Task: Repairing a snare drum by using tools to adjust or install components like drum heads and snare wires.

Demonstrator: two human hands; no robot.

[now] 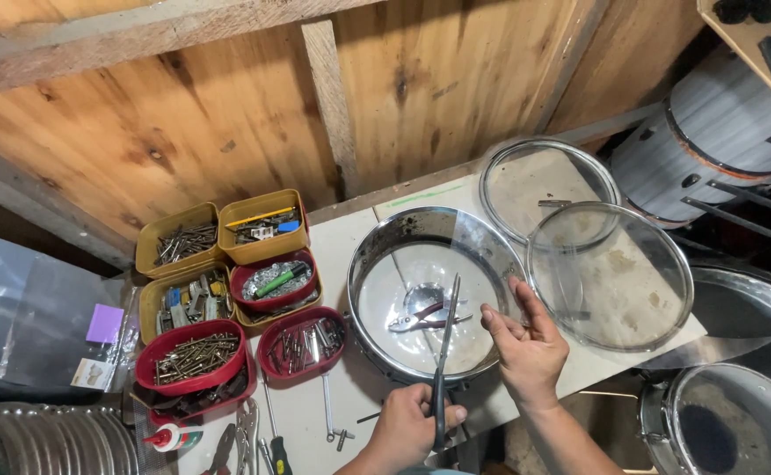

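Chrome drum shell (377,264) sits on the pale workbench (350,413) with red-handled pliers (425,318) lying inside it. The person's left hand (407,427) is wrapped around the handle of a long thin file (443,361), which pokes up over the shell's rim. Their right hand (526,347) hovers at the rim just beside it, fingers loosely spread and holding nothing. Two clear drum heads (610,277) lie to the right, and trays of screws (194,356) to the left.
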